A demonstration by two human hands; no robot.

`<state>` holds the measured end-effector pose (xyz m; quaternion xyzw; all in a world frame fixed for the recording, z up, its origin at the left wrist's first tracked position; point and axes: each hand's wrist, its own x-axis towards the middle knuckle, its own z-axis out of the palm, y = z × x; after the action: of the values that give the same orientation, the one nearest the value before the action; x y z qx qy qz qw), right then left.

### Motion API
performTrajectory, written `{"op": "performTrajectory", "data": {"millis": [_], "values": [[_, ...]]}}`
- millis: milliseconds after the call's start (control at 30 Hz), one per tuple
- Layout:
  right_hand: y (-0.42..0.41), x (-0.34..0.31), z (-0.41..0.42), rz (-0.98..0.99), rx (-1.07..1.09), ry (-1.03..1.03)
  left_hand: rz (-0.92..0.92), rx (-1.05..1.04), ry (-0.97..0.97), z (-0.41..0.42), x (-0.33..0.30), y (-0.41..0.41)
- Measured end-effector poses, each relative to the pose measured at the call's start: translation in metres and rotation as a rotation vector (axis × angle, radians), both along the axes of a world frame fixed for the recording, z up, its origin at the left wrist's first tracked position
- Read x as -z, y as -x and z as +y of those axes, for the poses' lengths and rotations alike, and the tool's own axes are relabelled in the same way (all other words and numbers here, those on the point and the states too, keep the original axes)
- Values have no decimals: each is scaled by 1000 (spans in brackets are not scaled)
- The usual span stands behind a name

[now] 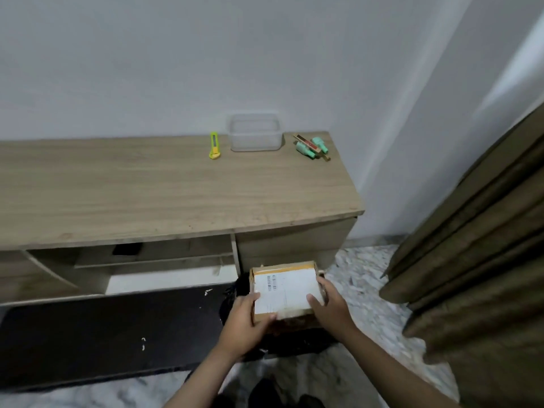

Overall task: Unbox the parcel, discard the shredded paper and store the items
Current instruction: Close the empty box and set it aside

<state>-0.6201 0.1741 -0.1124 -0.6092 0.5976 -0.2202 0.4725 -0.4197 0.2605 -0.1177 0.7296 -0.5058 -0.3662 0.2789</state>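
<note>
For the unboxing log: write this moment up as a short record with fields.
parcel: cardboard box with white label on top, held low over a dark bag on the floor
left hand: grips the box's near left corner
right hand: grips its right side
desk top: holds a yellow-green cutter, a clear tub that looks empty, and small green items
shredded paper: a few white scraps on the dark panel
</note>
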Motion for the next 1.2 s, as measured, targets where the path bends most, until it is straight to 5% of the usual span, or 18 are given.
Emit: {"op": "performTrajectory", "data": {"millis": [300, 567, 700, 967, 1200], "values": [[-42, -3, -47, 119, -150, -25, -127, -9, -244, -37, 16, -21], [-49, -44, -93, 85, -88, 402, -187, -69, 452, -105, -39, -21], [-57, -65, -129, 67, 28, 621, -244, -40, 613, -159, -59, -44], [-77, -99, -221, -31, 98, 533, -445, -121, 233, -253, -65, -99], [-91, -109, -313, 105, 59, 546, -585, -93, 42, -319, -59, -108]]}}
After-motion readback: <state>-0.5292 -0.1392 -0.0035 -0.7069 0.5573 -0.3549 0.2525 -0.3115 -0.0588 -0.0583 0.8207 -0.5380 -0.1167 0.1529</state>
